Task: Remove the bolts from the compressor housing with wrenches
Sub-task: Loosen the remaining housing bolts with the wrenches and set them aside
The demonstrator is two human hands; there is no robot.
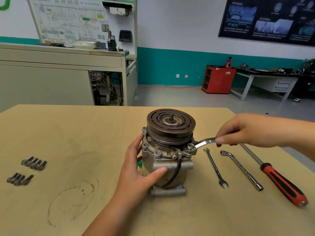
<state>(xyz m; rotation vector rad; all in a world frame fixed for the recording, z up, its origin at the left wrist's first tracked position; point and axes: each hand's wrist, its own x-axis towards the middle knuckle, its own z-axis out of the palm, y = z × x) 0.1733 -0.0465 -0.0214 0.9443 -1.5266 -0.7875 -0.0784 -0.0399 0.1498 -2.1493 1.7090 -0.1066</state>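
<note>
On the board (pixel 68 23), "HV"; right hand (pixel 247 130) grips wrench (pixel 202 142); left hand (pixel 141 169), housing (pixel 170 167).

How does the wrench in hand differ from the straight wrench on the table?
The held wrench is pinched by the right hand, ring end on a bolt; the table wrench lies untouched. The held wrench is bent; the table wrench is straight with forked ends. Both are shiny metal.
</note>
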